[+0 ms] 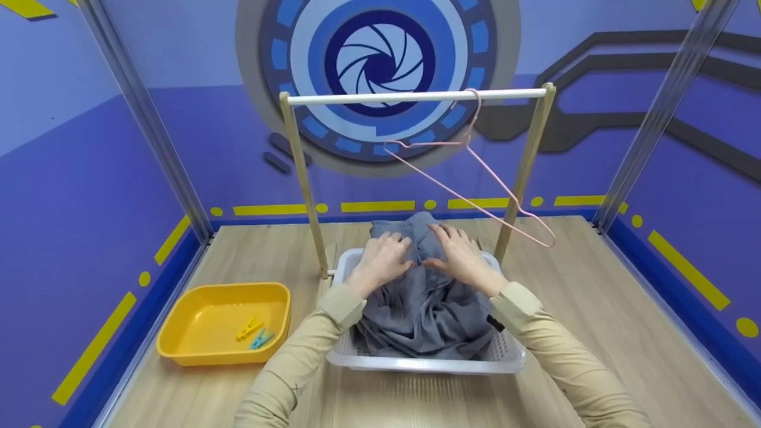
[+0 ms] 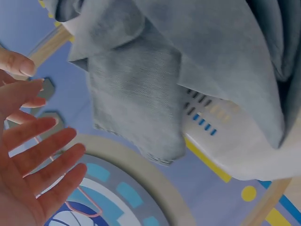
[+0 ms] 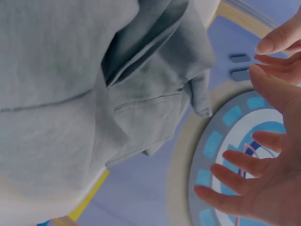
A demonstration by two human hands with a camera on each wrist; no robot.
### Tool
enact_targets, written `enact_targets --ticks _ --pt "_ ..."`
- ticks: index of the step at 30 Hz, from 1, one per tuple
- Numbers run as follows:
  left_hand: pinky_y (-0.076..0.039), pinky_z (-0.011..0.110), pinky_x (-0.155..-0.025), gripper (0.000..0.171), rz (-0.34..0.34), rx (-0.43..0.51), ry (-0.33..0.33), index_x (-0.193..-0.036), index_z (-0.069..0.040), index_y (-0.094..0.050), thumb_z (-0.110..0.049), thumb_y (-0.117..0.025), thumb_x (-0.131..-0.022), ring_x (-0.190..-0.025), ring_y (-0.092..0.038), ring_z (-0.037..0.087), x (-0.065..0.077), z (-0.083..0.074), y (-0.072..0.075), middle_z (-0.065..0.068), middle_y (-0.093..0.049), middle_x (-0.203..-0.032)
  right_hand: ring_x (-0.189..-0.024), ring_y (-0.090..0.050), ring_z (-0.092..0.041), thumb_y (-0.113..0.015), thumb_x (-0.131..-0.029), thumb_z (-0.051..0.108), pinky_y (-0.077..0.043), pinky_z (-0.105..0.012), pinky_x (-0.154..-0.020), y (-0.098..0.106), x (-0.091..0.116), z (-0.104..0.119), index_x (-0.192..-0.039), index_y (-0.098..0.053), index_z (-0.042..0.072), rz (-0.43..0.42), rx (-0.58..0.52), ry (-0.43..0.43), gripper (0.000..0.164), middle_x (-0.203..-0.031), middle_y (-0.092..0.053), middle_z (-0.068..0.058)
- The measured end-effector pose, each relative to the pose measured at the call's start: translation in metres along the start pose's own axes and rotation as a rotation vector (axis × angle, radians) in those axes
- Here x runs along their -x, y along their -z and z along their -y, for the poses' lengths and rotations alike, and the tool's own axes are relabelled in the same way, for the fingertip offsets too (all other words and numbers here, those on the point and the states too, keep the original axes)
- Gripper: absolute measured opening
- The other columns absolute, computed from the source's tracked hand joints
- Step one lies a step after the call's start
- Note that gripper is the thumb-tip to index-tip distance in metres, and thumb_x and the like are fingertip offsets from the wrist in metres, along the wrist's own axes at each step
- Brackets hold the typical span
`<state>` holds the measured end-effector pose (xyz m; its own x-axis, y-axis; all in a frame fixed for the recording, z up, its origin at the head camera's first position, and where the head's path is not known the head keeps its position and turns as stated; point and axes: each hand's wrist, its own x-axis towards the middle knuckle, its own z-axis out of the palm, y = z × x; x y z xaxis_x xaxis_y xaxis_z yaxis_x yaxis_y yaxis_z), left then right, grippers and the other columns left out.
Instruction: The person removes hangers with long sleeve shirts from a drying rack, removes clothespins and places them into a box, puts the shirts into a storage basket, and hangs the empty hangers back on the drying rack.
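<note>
A crumpled grey-blue garment (image 1: 429, 318) fills a white plastic basket (image 1: 428, 364), and part of it drapes over the far rim. Above its far half is my left hand (image 1: 383, 259), fingers spread loosely with nothing in them. My right hand (image 1: 468, 257) faces it from the other side, its thumb and fingers apart and also without a hold. Both wrist views show a gap between the hands and the cloth. In the right wrist view, stitched seams run across the garment (image 3: 146, 110); most of it is hidden in folds.
Behind the basket stands a wooden rack with a white rod (image 1: 380, 97). A pink hanger (image 1: 455, 191) hangs from it on the right. To the left, a yellow tray (image 1: 223, 358) holds a yellow clothespin (image 1: 250, 328) and a blue clothespin (image 1: 260, 339). Walls enclose the wooden table.
</note>
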<state>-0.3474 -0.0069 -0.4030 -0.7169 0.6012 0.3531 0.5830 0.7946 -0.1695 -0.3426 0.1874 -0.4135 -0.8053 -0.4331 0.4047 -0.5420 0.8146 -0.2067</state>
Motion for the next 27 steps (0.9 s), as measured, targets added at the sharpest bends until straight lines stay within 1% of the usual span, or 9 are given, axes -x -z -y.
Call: enact_targets --ticks 3,7,10,13,16,20,27 --pt "-0.048 0.039 -0.067 0.044 -0.002 0.031 0.038 -0.113 -0.010 -0.059 -0.036 -0.068 -0.079 -0.090 -0.056 0.026 -0.001 0.005 -0.007 0.010 -0.058 -0.102 -0.109 -0.041 -0.041 -0.071 -0.077 0.037 -0.036 -0.059 -0.077 -0.004 -0.003 -0.005 -0.136 -0.036 0.006 -0.007 0.036 -0.022 0.076 -0.125 -0.042 -0.022" --pt "-0.045 0.043 -0.074 0.053 -0.011 0.073 0.082 -0.120 -0.010 -0.055 -0.036 -0.070 -0.077 -0.101 -0.051 0.030 -0.004 0.015 -0.018 0.013 -0.053 -0.113 -0.113 -0.038 -0.041 -0.073 -0.075 0.037 -0.034 -0.060 -0.080 -0.011 -0.005 -0.014 -0.136 -0.036 0.005 -0.026 0.067 -0.049 0.078 -0.126 -0.040 -0.024" --pt "-0.043 0.044 -0.079 0.057 0.002 0.075 0.112 -0.123 -0.010 -0.053 -0.040 -0.069 -0.077 -0.106 -0.048 0.031 -0.005 0.021 -0.024 0.015 -0.051 -0.118 -0.114 -0.036 -0.041 -0.073 -0.075 0.037 -0.033 -0.060 -0.080 -0.015 -0.006 -0.019 -0.135 -0.038 0.004 -0.034 0.073 -0.066 0.077 -0.127 -0.039 -0.024" --pt "-0.040 0.045 -0.082 0.060 0.032 0.058 0.136 -0.126 -0.012 -0.051 -0.045 -0.065 -0.079 -0.110 -0.045 0.032 -0.006 0.024 -0.028 0.015 -0.048 -0.121 -0.113 -0.037 -0.041 -0.072 -0.075 0.039 -0.034 -0.061 -0.078 -0.019 -0.007 -0.022 -0.134 -0.040 0.004 -0.042 0.098 -0.064 0.076 -0.126 -0.040 -0.024" --pt "-0.037 0.046 -0.086 0.063 0.057 0.037 0.148 -0.129 -0.013 -0.049 -0.051 -0.061 -0.080 -0.115 -0.040 0.032 -0.007 0.025 -0.030 0.016 -0.045 -0.125 -0.112 -0.038 -0.041 -0.072 -0.074 0.041 -0.034 -0.061 -0.077 -0.022 -0.008 -0.024 -0.133 -0.040 0.004 -0.048 0.137 -0.057 0.077 -0.126 -0.041 -0.023" --pt "-0.033 0.048 -0.090 0.067 0.073 0.010 0.157 -0.132 -0.014 -0.047 -0.056 -0.057 -0.081 -0.119 -0.036 0.034 -0.010 0.025 -0.034 0.017 -0.040 -0.130 -0.113 -0.035 -0.044 -0.074 -0.072 0.042 -0.033 -0.062 -0.079 -0.027 -0.010 -0.027 -0.134 -0.040 0.005 -0.043 0.174 -0.048 0.079 -0.127 -0.039 -0.025" --pt "-0.032 0.049 -0.090 0.069 0.085 -0.003 0.164 -0.133 -0.015 -0.045 -0.057 -0.056 -0.080 -0.120 -0.034 0.034 -0.011 0.027 -0.047 0.018 -0.039 -0.133 -0.116 -0.033 -0.045 -0.073 -0.070 0.049 -0.034 -0.061 -0.079 -0.035 -0.014 -0.032 -0.134 -0.040 0.007 0.007 0.244 -0.057 0.083 -0.129 -0.036 -0.025"
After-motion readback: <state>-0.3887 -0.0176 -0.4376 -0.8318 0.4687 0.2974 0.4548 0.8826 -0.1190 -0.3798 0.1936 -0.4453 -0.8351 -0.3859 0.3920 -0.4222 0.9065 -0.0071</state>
